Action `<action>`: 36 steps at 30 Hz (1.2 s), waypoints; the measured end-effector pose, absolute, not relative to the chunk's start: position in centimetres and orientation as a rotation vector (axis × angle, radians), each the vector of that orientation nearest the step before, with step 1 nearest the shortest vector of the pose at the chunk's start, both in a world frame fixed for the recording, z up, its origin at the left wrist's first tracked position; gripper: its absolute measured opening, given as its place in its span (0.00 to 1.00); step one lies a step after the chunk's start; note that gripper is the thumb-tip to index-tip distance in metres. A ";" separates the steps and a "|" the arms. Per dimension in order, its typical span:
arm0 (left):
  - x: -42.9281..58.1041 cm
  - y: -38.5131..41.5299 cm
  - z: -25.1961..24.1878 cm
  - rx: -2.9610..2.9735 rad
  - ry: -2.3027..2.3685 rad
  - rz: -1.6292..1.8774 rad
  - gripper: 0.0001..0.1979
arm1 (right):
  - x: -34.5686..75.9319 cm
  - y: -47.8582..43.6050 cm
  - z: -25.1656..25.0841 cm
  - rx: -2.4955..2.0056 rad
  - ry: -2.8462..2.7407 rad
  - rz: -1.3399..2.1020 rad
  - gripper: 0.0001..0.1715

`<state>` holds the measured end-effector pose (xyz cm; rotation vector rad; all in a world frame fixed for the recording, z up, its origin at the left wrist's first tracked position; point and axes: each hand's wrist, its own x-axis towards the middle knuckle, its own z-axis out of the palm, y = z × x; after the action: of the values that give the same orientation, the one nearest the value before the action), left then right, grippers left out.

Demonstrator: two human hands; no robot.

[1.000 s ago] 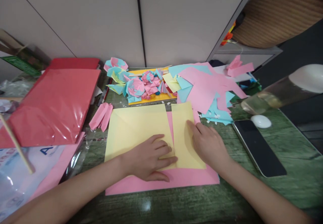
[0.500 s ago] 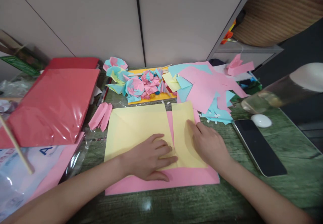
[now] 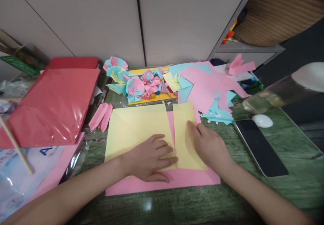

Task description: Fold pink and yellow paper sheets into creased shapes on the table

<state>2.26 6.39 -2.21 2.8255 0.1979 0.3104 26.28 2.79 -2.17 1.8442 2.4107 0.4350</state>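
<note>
A sheet of yellow paper point(image 3: 136, 127) lies over a sheet of pink paper point(image 3: 131, 186) in front of me. It is torn from its far edge along a line, and a pink wedge shows through the gap, narrowing toward me. My left hand point(image 3: 152, 159) presses flat on the larger part, fingers spread beside the tear. At the right edge of the narrower yellow strip point(image 3: 183, 133), my right hand point(image 3: 211, 147) pinches the paper between thumb and fingers. My left fingertips cover the near end of the tear.
Folded paper flowers point(image 3: 135, 86) and pink and blue paper scraps point(image 3: 199, 88) lie at the back. A phone point(image 3: 260, 149), a white oval object point(image 3: 262, 121) and a clear bottle point(image 3: 270, 98) are on the right. Red wrapped paper point(image 3: 58, 106) and a wooden stick point(image 3: 16, 145) are on the left.
The near right corner of the yellow strip has shifted slightly, with my right hand still pinching it. My left hand stays in place.
</note>
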 end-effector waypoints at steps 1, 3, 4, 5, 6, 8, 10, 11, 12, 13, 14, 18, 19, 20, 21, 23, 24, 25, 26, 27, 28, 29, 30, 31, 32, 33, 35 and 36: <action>2.3 6.4 -2.2 2.827 0.197 0.304 0.27 | 26.2 2.8 -2.2 1.844 2.406 0.438 0.24; 2.3 6.4 -2.2 2.827 0.198 0.306 0.27 | 26.2 2.7 -2.2 1.845 2.398 0.443 0.24; 2.3 6.4 -2.2 2.827 0.199 0.310 0.27 | 26.2 2.7 -2.2 1.844 2.398 0.446 0.24; 2.3 6.4 -2.1 2.826 0.201 0.315 0.27 | 26.2 2.7 -2.2 1.845 2.396 0.450 0.24; 2.3 6.4 -2.1 2.827 0.202 0.319 0.27 | 26.1 2.7 -2.2 1.846 2.393 0.456 0.24; 2.2 6.4 -2.1 2.829 0.199 0.315 0.27 | 26.1 2.6 -2.2 1.846 2.389 0.468 0.24; 2.2 6.4 -2.1 2.831 0.198 0.308 0.27 | 26.1 2.5 -2.2 1.845 2.384 0.484 0.24; 2.2 6.3 -2.1 2.831 0.198 0.306 0.27 | 26.2 2.5 -2.2 1.844 2.382 0.491 0.24; 2.2 6.3 -2.1 2.830 0.198 0.308 0.27 | 26.2 2.4 -2.2 1.845 2.380 0.498 0.24; 2.3 6.3 -2.1 2.829 0.201 0.309 0.27 | 26.2 2.4 -2.2 1.845 2.379 0.503 0.24; 2.3 6.3 -2.1 2.829 0.203 0.311 0.27 | 26.1 2.4 -2.2 1.847 2.377 0.506 0.24; 2.3 6.4 -2.1 2.828 0.199 0.322 0.27 | 26.0 2.3 -2.2 1.840 2.369 0.506 0.24; 2.2 6.4 -2.1 2.827 0.197 0.324 0.27 | 26.0 2.3 -2.2 1.836 2.367 0.507 0.24; 2.2 6.4 -2.1 2.826 0.196 0.324 0.27 | 26.0 2.3 -2.2 1.834 2.364 0.510 0.24; 2.2 6.4 -2.1 2.825 0.197 0.322 0.27 | 25.9 2.3 -2.2 1.833 2.360 0.513 0.25; 2.2 6.4 -2.2 2.824 0.196 0.316 0.27 | 25.9 2.3 -2.2 1.835 2.348 0.525 0.25; 2.2 6.4 -2.2 2.824 0.196 0.312 0.27 | 25.9 2.3 -2.2 1.836 2.341 0.530 0.25; 2.2 6.4 -2.2 2.824 0.195 0.310 0.27 | 25.9 2.3 -2.2 1.837 2.334 0.533 0.25; 2.3 6.4 -2.3 2.824 0.193 0.306 0.27 | 25.9 2.3 -2.2 1.838 2.328 0.534 0.25; 2.3 6.4 -2.3 2.824 0.192 0.303 0.27 | 25.9 2.3 -2.2 1.837 2.323 0.532 0.25; 2.3 6.4 -2.3 2.824 0.192 0.299 0.27 | 25.9 2.2 -2.2 1.836 2.318 0.530 0.25; 2.3 6.4 -2.3 2.823 0.192 0.295 0.27 | 25.9 2.2 -2.2 1.837 2.311 0.529 0.25; 2.2 6.4 -2.3 2.824 0.192 0.290 0.27 | 25.9 2.2 -2.2 1.837 2.307 0.528 0.25; 2.2 6.4 -2.4 2.824 0.191 0.286 0.27 | 25.9 2.2 -2.2 1.837 2.304 0.531 0.25; 2.2 6.4 -2.4 2.824 0.190 0.282 0.27 | 25.9 2.3 -2.2 1.835 2.304 0.534 0.25; 2.2 6.4 -2.3 2.825 0.189 0.280 0.27 | 25.9 2.3 -2.3 1.834 2.305 0.540 0.25; 2.2 6.4 -2.3 2.826 0.193 0.276 0.27 | 25.9 2.3 -2.3 1.834 2.309 0.558 0.25; 2.2 6.4 -2.3 2.826 0.194 0.277 0.27 | 25.9 2.3 -2.3 1.836 2.310 0.566 0.25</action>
<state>2.24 6.39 -2.31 2.8259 0.1940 0.2772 25.92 2.28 -2.26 1.8357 2.3101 0.5662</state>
